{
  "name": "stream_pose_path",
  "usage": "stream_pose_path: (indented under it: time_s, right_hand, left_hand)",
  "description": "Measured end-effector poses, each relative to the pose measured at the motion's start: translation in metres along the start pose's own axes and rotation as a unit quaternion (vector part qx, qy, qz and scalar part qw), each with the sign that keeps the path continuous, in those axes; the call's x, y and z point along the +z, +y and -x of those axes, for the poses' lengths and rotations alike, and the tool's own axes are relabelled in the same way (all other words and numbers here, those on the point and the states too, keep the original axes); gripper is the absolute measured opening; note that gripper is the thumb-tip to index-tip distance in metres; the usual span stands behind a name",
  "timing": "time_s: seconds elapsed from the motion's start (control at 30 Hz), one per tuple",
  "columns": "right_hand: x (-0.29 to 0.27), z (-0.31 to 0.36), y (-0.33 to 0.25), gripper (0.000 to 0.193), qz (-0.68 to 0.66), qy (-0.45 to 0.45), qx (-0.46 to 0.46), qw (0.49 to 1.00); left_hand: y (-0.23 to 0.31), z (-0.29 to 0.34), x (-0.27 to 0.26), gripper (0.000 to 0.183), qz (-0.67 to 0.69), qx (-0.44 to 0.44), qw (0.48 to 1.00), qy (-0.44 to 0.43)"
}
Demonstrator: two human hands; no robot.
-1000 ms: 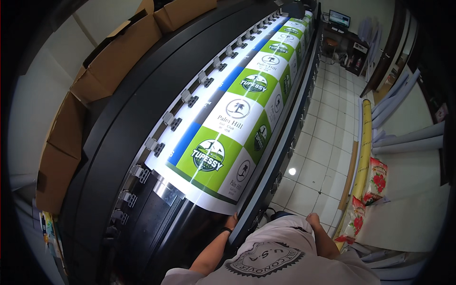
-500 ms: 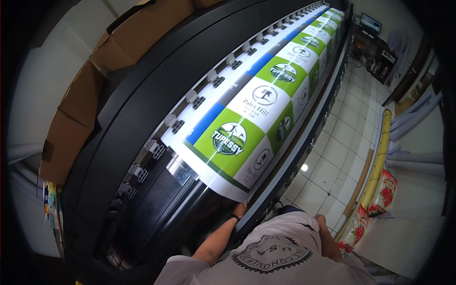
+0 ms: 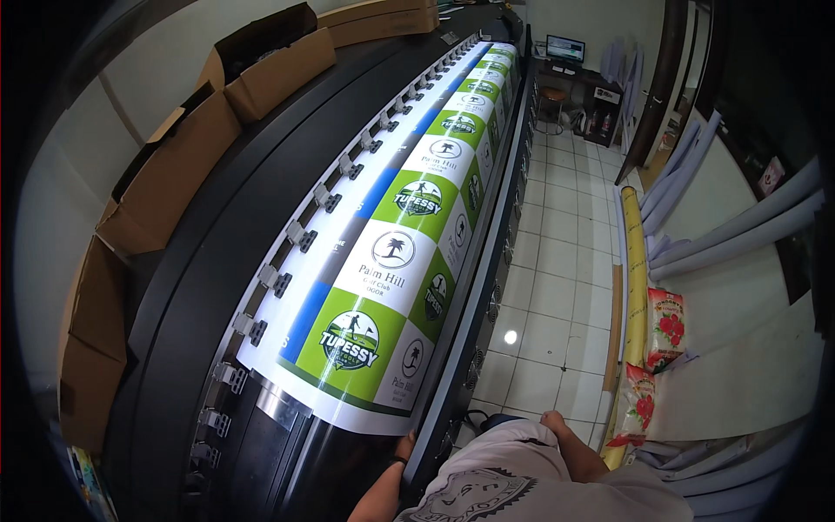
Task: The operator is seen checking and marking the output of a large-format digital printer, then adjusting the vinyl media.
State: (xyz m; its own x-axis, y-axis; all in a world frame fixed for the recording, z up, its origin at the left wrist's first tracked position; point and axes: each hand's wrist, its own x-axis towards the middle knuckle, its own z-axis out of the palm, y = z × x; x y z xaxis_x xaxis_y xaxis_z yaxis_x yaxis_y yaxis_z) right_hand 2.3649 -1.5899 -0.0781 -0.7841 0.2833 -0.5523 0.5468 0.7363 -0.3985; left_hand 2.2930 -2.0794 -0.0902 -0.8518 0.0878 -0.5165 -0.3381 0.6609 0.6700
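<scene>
A wide printed banner sheet [image 3: 383,261] with green and white panels and a blue stripe drapes over the curved front of a long black printer [image 3: 200,252]. My left hand [image 3: 406,445], with a dark band at the wrist, is at the sheet's near lower corner, beside the grey rail [image 3: 435,409]. Its fingers are mostly hidden there, so their grip does not show. On the right, my right hand [image 3: 553,421] hangs low beside my shirt, over the tiled floor and away from the sheet. Only its back shows, and its fingers cannot be made out.
Metal clamps [image 3: 276,279] line the printer behind the sheet. Open cardboard boxes [image 3: 174,174] stand on its top at left. Along the right wall lie a yellow roll [image 3: 635,270] and red-and-white bags [image 3: 665,331]. A monitor [image 3: 565,49] sits on the far desk.
My view has turned, so the printer and sheet appear farther left and more of the room shows. My left hand stays at the sheet's corner; the right stays low at my side.
</scene>
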Motion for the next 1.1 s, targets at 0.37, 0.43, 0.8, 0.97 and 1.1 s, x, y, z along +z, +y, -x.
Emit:
stream_pose_path:
  time_s: [0.37,0.43,0.8,0.97,1.1]
  right_hand:
    - [0.017,-0.003,0.026,0.029,0.016,-0.036,0.011,0.999]
    - [0.019,-0.010,0.024,0.028,0.104,-0.034,-0.020,0.994]
    - [-0.027,-0.002,-0.006,0.013,-0.038,0.071,0.024,0.996]
    - [-0.065,-0.021,-0.025,0.013,-0.180,0.099,0.018,0.979]
    - [-0.105,-0.077,-0.033,0.015,-0.103,0.067,-0.062,0.990]
  left_hand:
    - [0.011,0.005,-0.005,0.059,0.018,0.010,1.000,0.008]
    - [0.015,0.008,-0.008,0.059,-0.004,-0.027,1.000,-0.013]
    - [0.022,0.014,-0.016,0.063,0.016,-0.054,0.997,-0.049]
    - [0.013,0.009,-0.023,0.074,-0.012,-0.171,0.977,-0.124]
    - [-0.001,0.013,-0.031,0.071,-0.014,-0.136,0.970,-0.202]
